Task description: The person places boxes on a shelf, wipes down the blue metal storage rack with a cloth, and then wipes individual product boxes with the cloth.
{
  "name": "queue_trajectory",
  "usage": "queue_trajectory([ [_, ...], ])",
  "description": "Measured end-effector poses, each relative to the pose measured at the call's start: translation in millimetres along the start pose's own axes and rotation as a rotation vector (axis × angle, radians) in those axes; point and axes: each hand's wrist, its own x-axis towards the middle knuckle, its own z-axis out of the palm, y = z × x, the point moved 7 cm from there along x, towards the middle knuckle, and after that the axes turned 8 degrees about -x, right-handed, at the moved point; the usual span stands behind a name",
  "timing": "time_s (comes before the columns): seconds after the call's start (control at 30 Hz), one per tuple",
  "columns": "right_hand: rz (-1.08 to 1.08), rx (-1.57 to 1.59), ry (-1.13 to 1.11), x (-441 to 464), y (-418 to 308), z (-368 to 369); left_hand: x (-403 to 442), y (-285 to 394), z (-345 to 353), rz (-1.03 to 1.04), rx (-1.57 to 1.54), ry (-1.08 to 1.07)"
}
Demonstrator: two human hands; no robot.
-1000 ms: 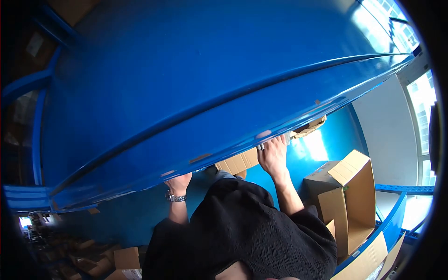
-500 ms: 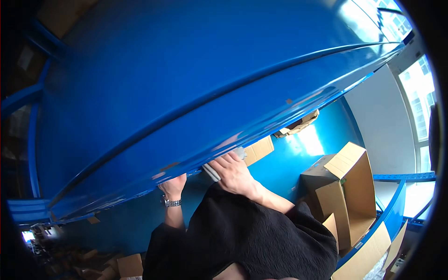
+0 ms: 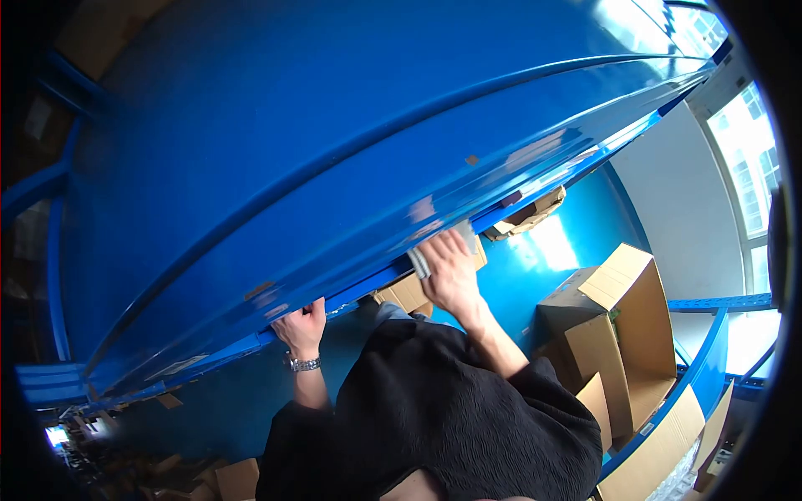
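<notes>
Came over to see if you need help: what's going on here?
A person in black has both hands at the near edge of a large, glossy blue panel. The right hand holds a grey cloth against it; the left hand, wearing a watch, is at the edge too. An open cardboard box stands off to the right.

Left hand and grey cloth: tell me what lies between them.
A stretch of the blue shelf's edge lies between the left hand and grey cloth, seen in the head view.
</notes>
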Motion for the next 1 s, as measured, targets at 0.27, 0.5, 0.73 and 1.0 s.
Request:
queue_trajectory([
  [0.27, 0.060, -0.117, 0.047, 15, 58, -3, 0, -4, 4, -0.004, 0.009, 0.002],
  [0.5, 0.024, -0.152, 0.012, 37, 63, 11, 4, 2, 2, -0.040, -0.002, -0.045],
  [0.73, -0.126, 0.170, 0.086, 66, 39, 14, 2, 1, 4, -0.013, 0.026, -0.026],
  [1.0, -0.368, -0.030, 0.410, 69, -30, -2, 3, 1, 2, 0.009, -0.018, 0.008],
])
